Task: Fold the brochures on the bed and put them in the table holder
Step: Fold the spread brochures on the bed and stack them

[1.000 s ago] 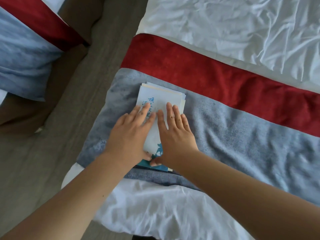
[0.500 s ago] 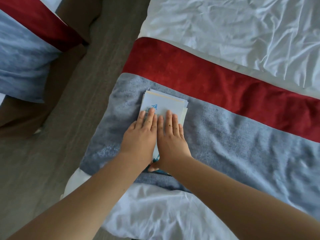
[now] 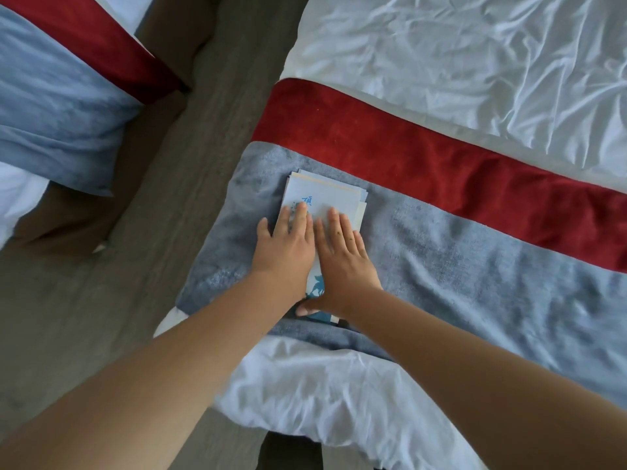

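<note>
A stack of brochures point(image 3: 324, 195) is lying on the grey band point(image 3: 475, 266) of the bed's runner, close to the bed's corner, with its long side running from 6 o'clock to 12 o'clock in the head view. The top sheet is showing pale paper with blue print, and the edges of the sheets beneath are peeking out at the 12 and 3 o'clock sides.

Both hands are lying flat on the stack, side by side, fingers straight and pointing toward 12 o'clock. The left hand point(image 3: 288, 245) is pressing the 9 o'clock half, its outer fingers reaching over that edge onto the grey cloth. The right hand point(image 3: 342, 256) is pressing the 3 o'clock half, and its thumb point(image 3: 305, 310) is stretching toward 9 o'clock along the stack's near end. Neither hand is gripping anything.

A red band point(image 3: 424, 157) is bordering the grey one toward 12 o'clock, with a creased white sheet point(image 3: 475, 62) beyond it. Toward 9 o'clock a dark wood floor point(image 3: 163, 198) is separating this bed from a second bed point(image 3: 51, 96).
</note>
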`<move>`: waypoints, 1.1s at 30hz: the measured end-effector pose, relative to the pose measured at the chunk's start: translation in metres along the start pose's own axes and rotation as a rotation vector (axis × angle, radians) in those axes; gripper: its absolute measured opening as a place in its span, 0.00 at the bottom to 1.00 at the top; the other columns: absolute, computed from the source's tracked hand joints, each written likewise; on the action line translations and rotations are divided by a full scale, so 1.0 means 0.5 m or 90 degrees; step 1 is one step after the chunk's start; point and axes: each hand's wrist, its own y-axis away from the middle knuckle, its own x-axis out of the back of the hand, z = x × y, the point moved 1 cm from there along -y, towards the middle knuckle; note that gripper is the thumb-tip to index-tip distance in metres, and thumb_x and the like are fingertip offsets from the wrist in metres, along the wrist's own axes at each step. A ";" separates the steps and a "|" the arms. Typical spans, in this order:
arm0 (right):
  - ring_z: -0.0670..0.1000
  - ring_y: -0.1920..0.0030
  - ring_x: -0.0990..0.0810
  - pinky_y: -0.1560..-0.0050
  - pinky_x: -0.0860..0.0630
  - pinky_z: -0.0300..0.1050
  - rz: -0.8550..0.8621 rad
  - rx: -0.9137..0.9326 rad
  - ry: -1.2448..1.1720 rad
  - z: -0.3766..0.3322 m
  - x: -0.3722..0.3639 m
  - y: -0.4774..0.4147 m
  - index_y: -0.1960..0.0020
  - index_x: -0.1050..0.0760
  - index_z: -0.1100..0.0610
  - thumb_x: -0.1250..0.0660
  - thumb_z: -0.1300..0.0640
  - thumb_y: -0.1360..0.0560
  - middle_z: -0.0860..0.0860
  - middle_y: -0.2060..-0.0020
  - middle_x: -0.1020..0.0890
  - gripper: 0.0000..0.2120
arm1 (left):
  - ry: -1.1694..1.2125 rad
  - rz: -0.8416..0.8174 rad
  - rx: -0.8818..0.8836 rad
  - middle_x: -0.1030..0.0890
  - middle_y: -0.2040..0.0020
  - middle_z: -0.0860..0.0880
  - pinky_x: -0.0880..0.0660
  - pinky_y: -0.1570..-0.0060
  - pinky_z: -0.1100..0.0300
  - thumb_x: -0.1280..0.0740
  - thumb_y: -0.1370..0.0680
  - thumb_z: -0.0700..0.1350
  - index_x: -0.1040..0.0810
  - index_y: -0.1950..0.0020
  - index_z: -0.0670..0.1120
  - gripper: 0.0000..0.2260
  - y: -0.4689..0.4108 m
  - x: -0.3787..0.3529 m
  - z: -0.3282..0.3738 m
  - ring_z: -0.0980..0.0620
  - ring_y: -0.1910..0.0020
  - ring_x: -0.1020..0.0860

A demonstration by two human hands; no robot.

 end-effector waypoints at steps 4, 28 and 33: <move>0.59 0.19 0.70 0.18 0.56 0.58 0.051 -0.044 -0.123 0.009 0.007 0.019 0.17 0.65 0.54 0.26 0.40 0.26 0.57 0.19 0.69 0.57 | 0.266 0.221 0.077 0.40 0.27 0.41 0.26 0.38 0.47 0.29 0.23 0.56 0.39 0.21 0.52 0.34 0.026 -0.002 -0.020 0.40 0.32 0.34; 0.61 0.27 0.46 0.32 0.34 0.50 0.146 -0.218 -0.292 -0.015 -0.012 0.012 0.18 0.45 0.45 0.31 0.59 0.24 0.56 0.20 0.60 0.39 | 0.482 0.211 0.242 0.32 0.39 0.41 0.24 0.49 0.46 0.41 0.17 0.51 0.60 0.17 0.56 0.35 -0.021 -0.087 0.015 0.41 0.47 0.25; 0.60 0.31 0.40 0.42 0.36 0.44 0.147 -0.256 -0.332 -0.030 -0.014 0.018 0.19 0.45 0.42 0.32 0.58 0.23 0.56 0.26 0.46 0.39 | 0.313 0.256 0.241 0.34 0.34 0.37 0.27 0.45 0.46 0.46 0.22 0.56 0.54 0.16 0.46 0.36 -0.012 -0.109 0.042 0.38 0.44 0.28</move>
